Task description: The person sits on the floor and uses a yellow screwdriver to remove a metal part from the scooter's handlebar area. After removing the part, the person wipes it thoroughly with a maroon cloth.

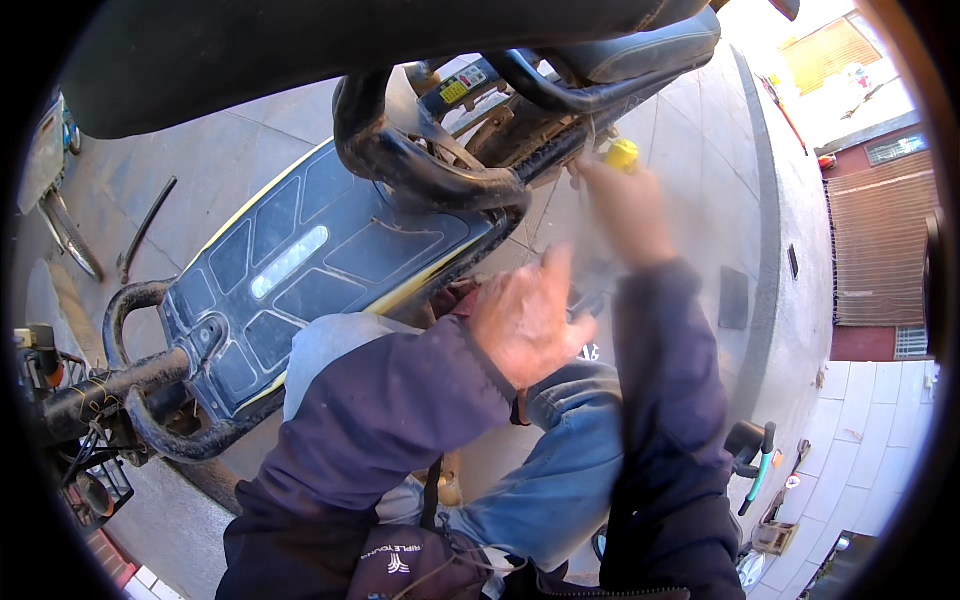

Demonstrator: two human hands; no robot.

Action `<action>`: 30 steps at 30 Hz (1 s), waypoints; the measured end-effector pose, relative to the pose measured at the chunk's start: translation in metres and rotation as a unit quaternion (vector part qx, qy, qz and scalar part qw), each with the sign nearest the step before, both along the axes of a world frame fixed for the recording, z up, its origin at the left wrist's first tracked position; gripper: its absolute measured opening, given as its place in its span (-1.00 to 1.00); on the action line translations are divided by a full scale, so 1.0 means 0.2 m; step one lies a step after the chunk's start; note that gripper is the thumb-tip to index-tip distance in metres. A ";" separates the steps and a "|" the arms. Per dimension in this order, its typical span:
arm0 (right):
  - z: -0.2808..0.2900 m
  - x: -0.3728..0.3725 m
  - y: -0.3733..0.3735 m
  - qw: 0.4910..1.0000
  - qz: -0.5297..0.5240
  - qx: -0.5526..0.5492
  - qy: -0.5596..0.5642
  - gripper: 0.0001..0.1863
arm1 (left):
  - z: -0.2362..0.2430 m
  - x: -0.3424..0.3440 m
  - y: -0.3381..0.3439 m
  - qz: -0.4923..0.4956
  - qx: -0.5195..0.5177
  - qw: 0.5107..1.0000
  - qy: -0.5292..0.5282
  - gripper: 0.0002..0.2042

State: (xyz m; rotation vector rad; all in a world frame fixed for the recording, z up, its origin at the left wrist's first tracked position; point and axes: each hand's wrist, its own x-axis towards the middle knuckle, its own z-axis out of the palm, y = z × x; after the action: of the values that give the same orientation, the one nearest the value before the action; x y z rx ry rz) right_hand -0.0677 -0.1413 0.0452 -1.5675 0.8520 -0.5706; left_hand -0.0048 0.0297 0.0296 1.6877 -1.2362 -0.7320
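The work in hand is on a scooter lying on its side, and it asks for a steady reach. The right hand (628, 205) stretches up toward the underside of the frame, near a small yellow part (622, 153); it is blurred, so I cannot tell whether its fingers are closed on anything, though it seems to press at the black frame tube (430, 170). The left hand (522, 318) sits lower, fingers loosely spread and not clamped on anything visible, hovering just beside the edge of the footboard (320, 260). To do this well, the left hand would best brace the frame while the right works, keeping sleeves off the greasy metal.

The footboard is hard dark plastic with a ribbed, panelled pattern and a yellow edge. The frame tube is thick, round, scuffed black steel. The seat (630, 55) is smooth, padded vinyl. The pavement (230, 150) beneath is grey stone slab, matte and dusty.
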 end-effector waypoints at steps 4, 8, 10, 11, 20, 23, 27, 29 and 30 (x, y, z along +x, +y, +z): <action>0.04 -0.10 0.01 0.996 0.054 0.070 0.031 -0.83 | 0.00 0.00 0.00 -0.011 0.027 1.000 -0.007 -0.49; 0.10 -0.15 0.07 0.986 0.117 0.050 0.108 -0.81 | -0.03 0.01 0.00 0.009 0.007 1.000 -0.018 -0.52; 0.11 -0.15 0.08 0.985 0.097 0.067 0.124 -0.82 | -0.02 0.01 -0.01 0.004 -0.004 1.000 -0.012 -0.53; 0.11 -0.15 0.08 0.986 0.092 0.076 0.115 -0.82 | -0.01 0.02 -0.01 -0.004 0.003 1.000 0.000 -0.54; 0.07 -0.05 0.07 0.995 0.008 0.080 0.062 -0.85 | -0.06 0.04 -0.03 0.010 -0.049 0.998 0.033 -0.59; 0.06 -0.07 0.05 0.993 0.001 0.116 0.021 -0.83 | -0.04 0.04 -0.03 -0.010 -0.039 0.995 0.087 -0.59; 0.09 -0.14 0.06 0.988 0.000 0.151 -0.019 -0.80 | 0.00 0.03 -0.02 -0.014 -0.040 0.997 0.067 -0.53; 0.08 -0.16 0.06 0.989 0.001 0.148 -0.030 -0.80 | 0.00 0.01 -0.01 -0.003 -0.063 0.998 0.011 -0.51; 0.08 -0.17 0.07 0.993 0.005 0.120 -0.012 -0.79 | 0.00 0.01 -0.01 -0.003 -0.062 0.998 0.013 -0.50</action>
State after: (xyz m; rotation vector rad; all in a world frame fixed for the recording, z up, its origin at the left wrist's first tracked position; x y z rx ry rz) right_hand -0.1023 -0.1276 0.0618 -1.3427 0.8614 -0.4605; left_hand -0.0031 0.0280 0.0295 1.5690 -1.2446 -0.6638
